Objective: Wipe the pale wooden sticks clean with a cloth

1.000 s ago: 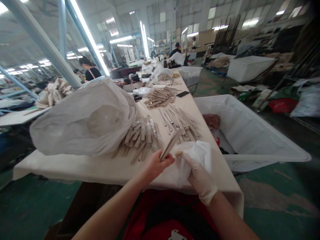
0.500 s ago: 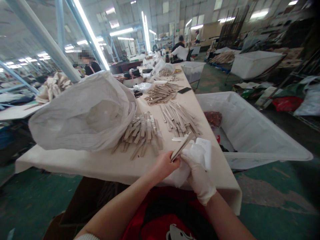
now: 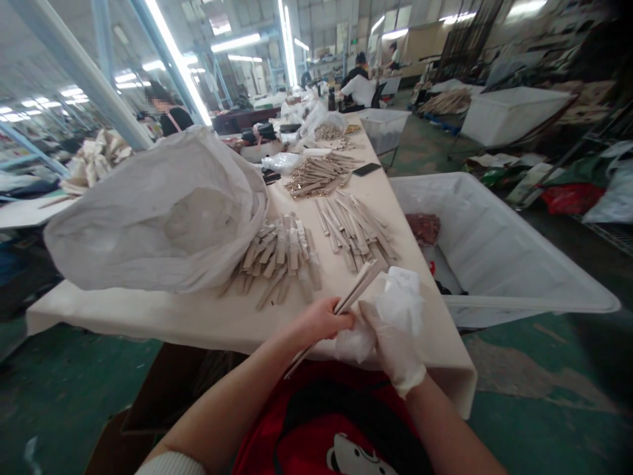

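Observation:
My left hand (image 3: 327, 322), bare, is closed around a few flat beige strips (image 3: 357, 286); their far ends point up and away, and the near ends stick out below the hand towards my lap. My right hand (image 3: 394, 353) wears a white glove and is closed on a crumpled, translucent white sheet (image 3: 405, 309), close beside the strips. Part of that sheet also hangs between the two hands. Just beyond, a pile of beige strips (image 3: 353, 227) lies on the table. Left of it is a bundle of similar strips (image 3: 281, 254) with whitish wrapping on their ends.
A large white sack (image 3: 148, 218) lies on the left of the table (image 3: 173, 313). Farther back are strips with metal pieces (image 3: 319, 173) and a dark flat phone-like object (image 3: 366, 169). A white bin (image 3: 504, 244) stands against the right edge. Other people work in the background.
The strips in my left hand have slid so that their near ends now show below it. My right hand has shifted slightly, with the white sheet bunched higher above it.

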The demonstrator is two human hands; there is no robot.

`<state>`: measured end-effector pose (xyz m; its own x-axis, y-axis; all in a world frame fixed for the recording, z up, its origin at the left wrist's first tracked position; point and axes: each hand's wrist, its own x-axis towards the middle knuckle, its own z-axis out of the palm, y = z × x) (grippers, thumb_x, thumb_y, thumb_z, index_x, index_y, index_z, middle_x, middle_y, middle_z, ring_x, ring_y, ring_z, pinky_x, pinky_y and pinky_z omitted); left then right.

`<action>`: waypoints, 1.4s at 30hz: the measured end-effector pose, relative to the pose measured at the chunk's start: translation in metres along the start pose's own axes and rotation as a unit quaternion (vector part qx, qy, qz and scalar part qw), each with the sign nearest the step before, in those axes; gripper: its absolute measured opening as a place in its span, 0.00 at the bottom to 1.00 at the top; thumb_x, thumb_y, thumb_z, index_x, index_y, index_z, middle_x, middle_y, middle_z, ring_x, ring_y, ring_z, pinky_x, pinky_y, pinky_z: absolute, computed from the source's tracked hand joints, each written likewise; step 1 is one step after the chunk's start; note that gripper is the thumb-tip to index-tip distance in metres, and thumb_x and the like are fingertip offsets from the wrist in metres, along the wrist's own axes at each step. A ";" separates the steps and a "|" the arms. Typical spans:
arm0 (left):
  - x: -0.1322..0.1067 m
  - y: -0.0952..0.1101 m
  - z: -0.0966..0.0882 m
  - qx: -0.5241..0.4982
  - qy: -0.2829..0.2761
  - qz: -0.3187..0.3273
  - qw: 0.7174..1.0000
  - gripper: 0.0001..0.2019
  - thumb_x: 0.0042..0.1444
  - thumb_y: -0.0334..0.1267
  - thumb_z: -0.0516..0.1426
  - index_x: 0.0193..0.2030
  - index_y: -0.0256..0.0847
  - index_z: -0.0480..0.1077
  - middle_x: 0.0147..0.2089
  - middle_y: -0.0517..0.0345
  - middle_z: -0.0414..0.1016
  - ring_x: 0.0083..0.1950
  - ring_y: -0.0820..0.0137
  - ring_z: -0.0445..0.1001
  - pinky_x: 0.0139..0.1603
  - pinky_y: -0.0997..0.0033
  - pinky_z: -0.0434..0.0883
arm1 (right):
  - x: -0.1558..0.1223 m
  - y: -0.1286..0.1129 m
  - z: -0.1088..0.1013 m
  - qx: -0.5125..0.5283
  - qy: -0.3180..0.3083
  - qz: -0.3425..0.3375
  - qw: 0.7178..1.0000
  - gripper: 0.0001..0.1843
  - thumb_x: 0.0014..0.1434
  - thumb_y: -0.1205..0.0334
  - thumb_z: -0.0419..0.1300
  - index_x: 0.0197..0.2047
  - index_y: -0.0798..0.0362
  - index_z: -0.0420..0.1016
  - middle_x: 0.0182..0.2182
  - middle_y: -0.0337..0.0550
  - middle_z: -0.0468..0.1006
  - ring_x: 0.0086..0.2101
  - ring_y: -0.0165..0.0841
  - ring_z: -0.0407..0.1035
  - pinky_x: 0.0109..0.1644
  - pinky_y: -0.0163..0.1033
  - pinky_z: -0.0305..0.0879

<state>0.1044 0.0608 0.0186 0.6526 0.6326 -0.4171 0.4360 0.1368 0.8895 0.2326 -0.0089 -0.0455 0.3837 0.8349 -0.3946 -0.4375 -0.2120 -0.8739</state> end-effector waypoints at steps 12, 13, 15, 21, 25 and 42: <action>0.003 0.013 -0.012 0.176 0.156 0.067 0.970 0.10 0.46 0.43 0.54 0.26 0.37 0.64 0.20 0.66 0.61 0.22 0.78 0.59 0.21 0.79 0.54 | -0.040 -0.014 0.038 0.184 -0.154 0.118 0.964 0.15 0.42 0.57 0.68 0.27 0.54 0.66 0.13 0.26 0.53 0.14 0.19 0.43 0.17 0.28 0.46; 0.003 0.014 -0.012 0.194 0.156 0.067 0.966 0.10 0.46 0.43 0.54 0.25 0.37 0.64 0.20 0.66 0.61 0.22 0.78 0.59 0.21 0.79 0.54 | -0.040 -0.014 0.039 0.200 -0.151 0.124 0.960 0.15 0.42 0.57 0.68 0.28 0.54 0.66 0.14 0.26 0.55 0.14 0.19 0.41 0.17 0.28 0.45; 0.004 0.015 -0.011 0.212 0.151 0.065 0.963 0.10 0.46 0.43 0.54 0.24 0.37 0.63 0.19 0.67 0.59 0.21 0.78 0.57 0.20 0.79 0.52 | -0.039 -0.015 0.042 0.215 -0.150 0.134 0.956 0.16 0.42 0.58 0.68 0.30 0.54 0.67 0.16 0.27 0.59 0.14 0.18 0.41 0.16 0.27 0.46; -0.004 0.011 -0.017 0.082 0.097 0.091 0.988 0.14 0.53 0.49 0.48 0.30 0.39 0.59 0.23 0.66 0.62 0.17 0.81 0.57 0.16 0.80 0.53 | -0.027 -0.020 0.034 0.203 -0.129 0.132 0.962 0.16 0.40 0.58 0.68 0.21 0.55 0.64 0.11 0.26 0.54 0.13 0.19 0.44 0.16 0.27 0.50; -0.024 0.009 -0.018 -0.023 0.055 0.068 0.996 0.10 0.56 0.45 0.44 0.34 0.40 0.55 0.25 0.65 0.65 0.14 0.81 0.59 0.13 0.81 0.55 | -0.019 -0.032 0.022 0.222 -0.074 0.120 0.965 0.18 0.40 0.56 0.68 0.18 0.55 0.62 0.12 0.29 0.60 0.13 0.19 0.50 0.17 0.28 0.55; -0.048 -0.003 -0.016 0.005 0.005 -0.044 0.999 0.11 0.50 0.43 0.50 0.32 0.36 0.63 0.17 0.67 0.62 0.13 0.82 0.56 0.14 0.82 0.53 | -0.005 -0.053 -0.009 -0.069 0.142 -0.083 0.984 0.16 0.37 0.53 0.68 0.30 0.52 0.76 0.29 0.39 0.77 0.40 0.38 0.68 0.43 0.38 0.62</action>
<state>0.0621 0.0420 0.0387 0.6052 0.6267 -0.4909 0.4970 0.1843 0.8480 0.2612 -0.0067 0.0008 0.6617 0.6918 -0.2892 -0.2424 -0.1677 -0.9556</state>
